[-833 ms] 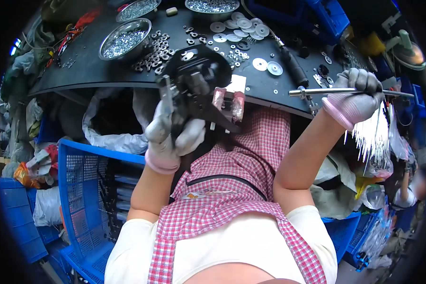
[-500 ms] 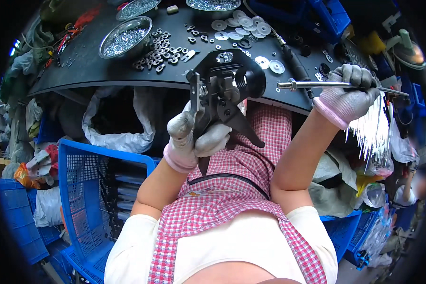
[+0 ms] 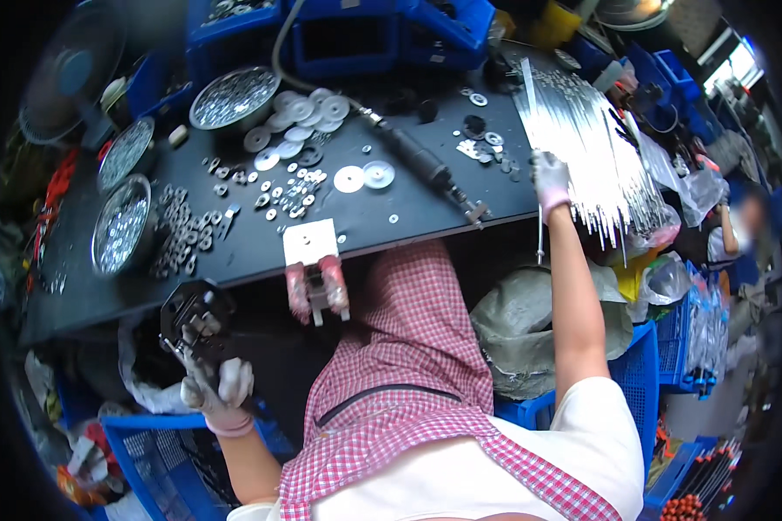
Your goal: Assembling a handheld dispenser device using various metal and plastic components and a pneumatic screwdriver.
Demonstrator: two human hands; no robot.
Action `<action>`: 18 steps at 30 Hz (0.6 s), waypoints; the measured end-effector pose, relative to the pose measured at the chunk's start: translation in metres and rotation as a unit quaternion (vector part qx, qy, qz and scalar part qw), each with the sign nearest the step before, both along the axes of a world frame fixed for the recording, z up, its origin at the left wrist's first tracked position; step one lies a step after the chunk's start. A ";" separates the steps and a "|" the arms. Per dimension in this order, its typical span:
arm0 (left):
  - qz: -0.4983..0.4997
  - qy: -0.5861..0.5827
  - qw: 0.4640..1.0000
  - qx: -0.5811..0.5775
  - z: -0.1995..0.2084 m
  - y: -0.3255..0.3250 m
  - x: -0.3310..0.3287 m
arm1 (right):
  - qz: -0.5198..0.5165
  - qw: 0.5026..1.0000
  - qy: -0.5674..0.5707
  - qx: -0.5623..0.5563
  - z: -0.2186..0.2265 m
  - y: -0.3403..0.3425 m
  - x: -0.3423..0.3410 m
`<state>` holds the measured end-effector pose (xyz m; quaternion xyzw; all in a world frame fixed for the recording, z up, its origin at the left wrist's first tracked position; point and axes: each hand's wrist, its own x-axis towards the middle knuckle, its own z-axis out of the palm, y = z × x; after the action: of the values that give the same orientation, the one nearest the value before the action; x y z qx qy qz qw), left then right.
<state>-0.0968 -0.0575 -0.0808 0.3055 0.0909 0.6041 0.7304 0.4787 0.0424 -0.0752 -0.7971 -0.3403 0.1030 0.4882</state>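
At the lower left, beyond the table's near edge, my left hand [image 3: 222,386] is closed on a black metal bracket assembly [image 3: 198,306]. Its fingers wrap the lower part, and some detail is blurred. My right hand [image 3: 551,178] is closed around a long thin metal rod [image 3: 540,239], whose near end hangs past the table edge. That hand is beside a large bundle of shiny metal rods [image 3: 595,143] on the right of the table. Between my hands, a white block fixture with pink-wrapped legs [image 3: 310,243] is at the table edge.
Steel bowls of small metal parts [image 3: 120,224] stand at the left. Nearby lie loose metal clips [image 3: 182,230] and translucent discs [image 3: 300,111]. A black power screwdriver [image 3: 417,156] lies mid-table. Blue bins [image 3: 343,43] line the back; a blue crate [image 3: 161,451] stands below left.
The view has swung right. My left hand has lowered the bracket assembly away to the left. My right hand has carried the rod to the bundle, turning it from crosswise to lengthwise.
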 end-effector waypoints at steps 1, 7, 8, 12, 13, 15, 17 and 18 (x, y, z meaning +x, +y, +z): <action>-0.004 0.034 0.999 0.022 0.004 0.009 0.002 | 0.005 0.996 -0.070 -0.048 -0.012 0.014 0.017; 0.017 0.063 0.997 0.035 -0.014 0.013 -0.003 | 0.018 0.944 -0.198 -0.262 0.010 0.059 0.012; 0.016 0.064 0.997 0.035 -0.015 0.014 -0.003 | 0.019 0.939 -0.211 -0.271 0.011 0.062 0.009; 0.014 0.055 0.998 0.014 -0.016 0.017 -0.001 | 0.033 0.928 -0.220 -0.300 0.017 0.072 0.006; 0.020 0.084 0.996 0.002 -0.016 0.020 -0.002 | 0.032 0.932 -0.211 -0.293 0.014 0.077 0.011; 0.023 0.113 0.993 -0.011 -0.015 0.021 0.000 | 0.032 0.937 -0.198 -0.284 0.006 0.081 0.020; 0.051 0.096 0.993 -0.051 -0.011 0.020 0.008 | 0.036 0.943 -0.187 -0.274 0.006 0.084 0.019; 0.052 0.096 0.993 -0.051 -0.012 0.022 0.007 | 0.028 0.944 -0.184 -0.274 0.006 0.086 0.018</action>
<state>-0.0901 -0.0353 -0.0932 0.3192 0.2068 0.6035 0.7008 0.4964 0.1285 -0.0692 -0.8954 -0.4047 0.0572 0.1769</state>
